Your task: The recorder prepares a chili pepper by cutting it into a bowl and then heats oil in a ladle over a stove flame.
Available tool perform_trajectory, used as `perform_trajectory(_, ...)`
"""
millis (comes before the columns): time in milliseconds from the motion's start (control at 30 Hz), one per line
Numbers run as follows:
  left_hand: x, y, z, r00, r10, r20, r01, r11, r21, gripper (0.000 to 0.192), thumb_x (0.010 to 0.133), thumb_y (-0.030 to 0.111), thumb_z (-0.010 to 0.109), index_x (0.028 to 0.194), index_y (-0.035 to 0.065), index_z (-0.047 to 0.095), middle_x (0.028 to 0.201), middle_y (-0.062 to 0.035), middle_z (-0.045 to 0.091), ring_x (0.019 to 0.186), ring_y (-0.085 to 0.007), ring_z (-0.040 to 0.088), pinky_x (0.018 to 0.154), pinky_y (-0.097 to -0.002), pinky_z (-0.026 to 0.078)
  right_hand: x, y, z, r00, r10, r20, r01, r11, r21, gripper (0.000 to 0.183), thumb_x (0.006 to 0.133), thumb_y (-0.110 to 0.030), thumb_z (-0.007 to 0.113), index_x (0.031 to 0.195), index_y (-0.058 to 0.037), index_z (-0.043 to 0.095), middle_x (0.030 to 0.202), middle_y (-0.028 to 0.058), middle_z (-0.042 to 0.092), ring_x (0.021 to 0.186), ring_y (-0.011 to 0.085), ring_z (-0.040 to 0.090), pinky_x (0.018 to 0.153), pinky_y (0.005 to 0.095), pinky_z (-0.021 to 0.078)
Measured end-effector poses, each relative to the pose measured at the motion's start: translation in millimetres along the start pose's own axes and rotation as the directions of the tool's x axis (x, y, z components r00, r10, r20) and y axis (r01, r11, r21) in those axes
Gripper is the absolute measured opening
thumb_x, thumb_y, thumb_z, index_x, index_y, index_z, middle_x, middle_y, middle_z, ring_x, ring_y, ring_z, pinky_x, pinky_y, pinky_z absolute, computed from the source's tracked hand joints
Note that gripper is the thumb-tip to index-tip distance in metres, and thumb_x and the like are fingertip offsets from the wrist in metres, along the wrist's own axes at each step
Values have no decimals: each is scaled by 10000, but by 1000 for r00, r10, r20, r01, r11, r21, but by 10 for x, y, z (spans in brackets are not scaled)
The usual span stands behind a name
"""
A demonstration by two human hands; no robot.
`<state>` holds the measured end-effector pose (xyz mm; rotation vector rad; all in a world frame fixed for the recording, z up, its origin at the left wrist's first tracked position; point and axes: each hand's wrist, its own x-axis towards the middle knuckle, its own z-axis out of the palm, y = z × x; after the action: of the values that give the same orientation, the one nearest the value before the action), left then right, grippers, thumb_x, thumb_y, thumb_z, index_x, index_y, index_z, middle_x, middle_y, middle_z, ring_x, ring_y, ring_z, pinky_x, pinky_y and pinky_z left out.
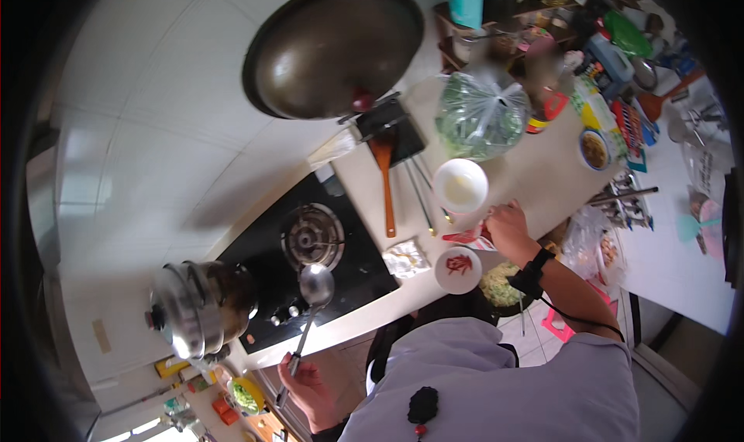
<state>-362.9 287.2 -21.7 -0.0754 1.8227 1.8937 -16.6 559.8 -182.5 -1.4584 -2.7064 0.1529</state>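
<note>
My left hand [306,387] grips the handle of a metal ladle [317,285], whose bowl hangs over the front of the black gas hob. At the counter, the fingers of my right hand [507,224] touch a red and white packet [474,237]; how they hold it is partly hidden. Just in front of that packet stands a white bowl with red strips [458,270]. A white bowl with a pale yellow content [461,186] is beyond it. A folded cloth or wrapper [406,259] lies beside the hob.
A lidded steamer pot [203,308] stands at the hob's left. A large wok [334,50] leans at the wall. A wooden spatula [383,180], a green-filled plastic bag [482,116] and a small bowl of brown sauce [594,150] are on the counter. A pan of food [501,285] sits below the counter edge.
</note>
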Motion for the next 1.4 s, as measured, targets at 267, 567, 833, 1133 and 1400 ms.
perform_trajectory(267, 134, -101, -80, 998, 44, 42, -46, 998, 37, 359, 936, 377, 510, 1096, 64, 584, 666, 27, 548, 611, -54, 524, 567, -164, 431, -34, 84, -677, 999, -12, -36, 10, 999, -31, 79, 673, -135, 599, 646, -97, 662, 841, 64, 545, 918, 235, 513, 782, 349, 391)
perform_trajectory(567, 218, -115, -144, 989, 17, 144, -19, 1000, 15, 353, 953, 370, 491, 1069, 49, 580, 727, 13, 586, 618, -62, 541, 578, -184, 446, -159, -2, -306, 991, 121, -56, -121, 993, 9, 87, 696, -79, 579, 731, -53, 654, 936, 106, 561, 939, 249, 554, 795, 356, 481)
perform_trajectory(833, 250, -82, -249, 985, 8, 173, -11, 1000, 14, 348, 956, 367, 474, 1085, 60, 577, 701, 12, 576, 626, -73, 545, 591, -195, 448, -66, 81, -45, 980, 19, 200, -79, 952, 296, 327, 653, -259, 632, 780, 42, 643, 863, 210, 600, 852, 349, 599, 726, 418, 516)
perform_trajectory(1133, 103, 13, -212, 992, -16, 127, 15, 1000, 6, 336, 952, 360, 482, 1099, 72, 573, 754, -14, 575, 646, -93, 552, 638, -235, 478, -255, 411, 449, 829, 67, 556, -166, 978, 130, 492, 713, -504, 586, 795, -28, 675, 726, 230, 637, 714, 378, 636, 707, 449, 503)
perform_trajectory(1400, 111, -69, -244, 995, -19, 99, 22, 999, -31, 345, 944, 366, 497, 1078, 60, 581, 764, -11, 568, 639, -94, 546, 615, -230, 469, -450, 510, 781, 898, 70, 433, -146, 979, 145, 343, 754, -368, 579, 703, -37, 653, 699, 213, 636, 708, 358, 641, 694, 455, 501)
